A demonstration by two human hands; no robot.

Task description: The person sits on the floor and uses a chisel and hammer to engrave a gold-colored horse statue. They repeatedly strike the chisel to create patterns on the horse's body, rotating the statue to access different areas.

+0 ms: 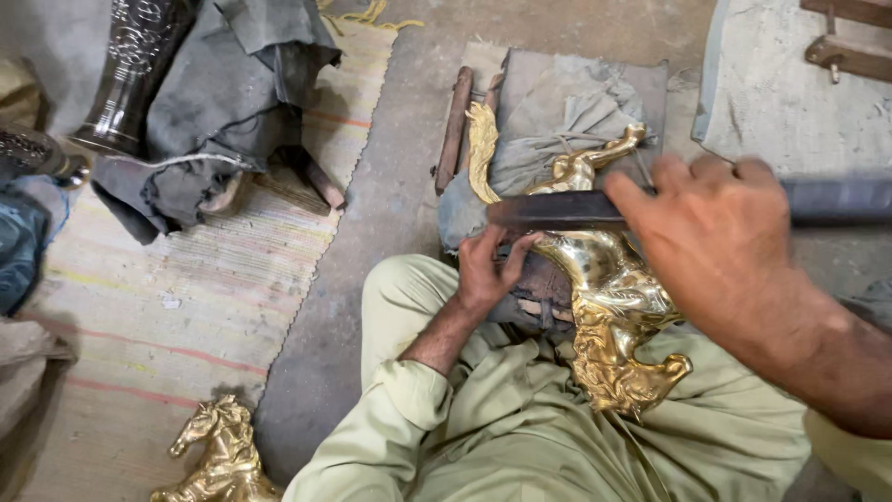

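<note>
My right hand (715, 232) is clamped on the file's (557, 210) handle end, my left hand (488, 265) pinches its tip; it lies crosswise over the brass horse (618, 307).

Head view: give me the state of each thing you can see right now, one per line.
brass horse: lying across the lap and a cloth-covered block, under the file.
flat file: level across the horse, held at both ends.
left hand: gripping the file's tip.
right hand: closed around the file's other end.
second brass horse: standing on the mat, untouched.
dark vase: standing, tilted in view.
</note>
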